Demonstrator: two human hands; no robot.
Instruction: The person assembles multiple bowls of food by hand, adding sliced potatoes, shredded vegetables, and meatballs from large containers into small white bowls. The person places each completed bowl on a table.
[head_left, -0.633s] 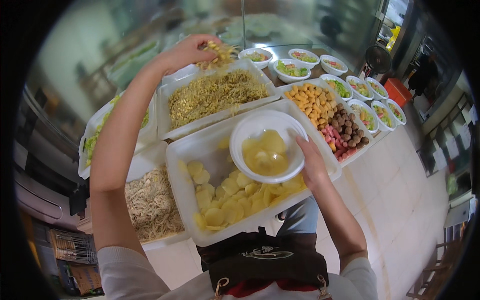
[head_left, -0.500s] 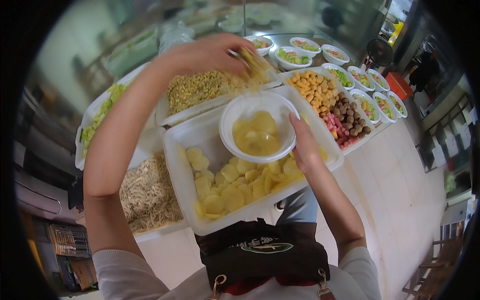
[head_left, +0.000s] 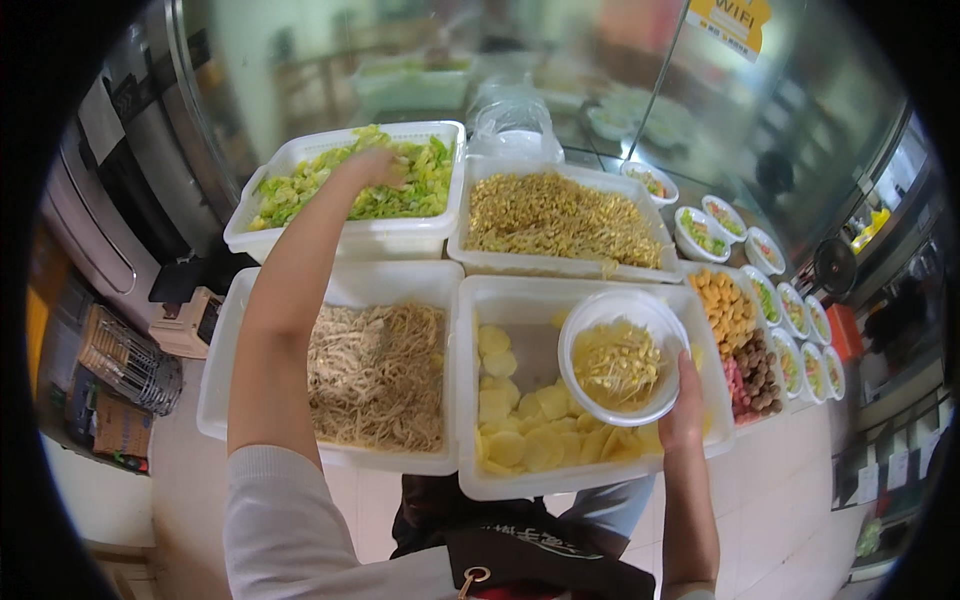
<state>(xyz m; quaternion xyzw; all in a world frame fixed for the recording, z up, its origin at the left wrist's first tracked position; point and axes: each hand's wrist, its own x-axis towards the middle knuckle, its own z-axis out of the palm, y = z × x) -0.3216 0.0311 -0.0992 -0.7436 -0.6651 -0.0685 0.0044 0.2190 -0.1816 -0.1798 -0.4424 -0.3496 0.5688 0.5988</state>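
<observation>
My left hand [head_left: 378,168] reaches into a white tub [head_left: 345,240] of chopped green lettuce [head_left: 428,190] at the far left. Its fingers are blurred among the leaves, so I cannot see whether they hold any. In my right hand [head_left: 684,410] is a white bowl [head_left: 585,392], gripped by its right rim. Bean sprouts [head_left: 618,362] lie in the bowl. It hangs over a white tub [head_left: 500,487] of sliced potatoes [head_left: 540,445], tilted a little toward me.
Bean sprouts [head_left: 560,222] fill the far middle tub. Pale thin strands [head_left: 378,375] fill the near left one. A tray at right holds yellow pieces [head_left: 722,308], brown balls [head_left: 757,370] and pink pieces. Several filled bowls [head_left: 702,232] stand beyond, before a glass pane.
My left hand has gone from above the bowl, holding sprouts, to the lettuce. Bean sprouts now cover the potato slices in the bowl. The view has swung left.
</observation>
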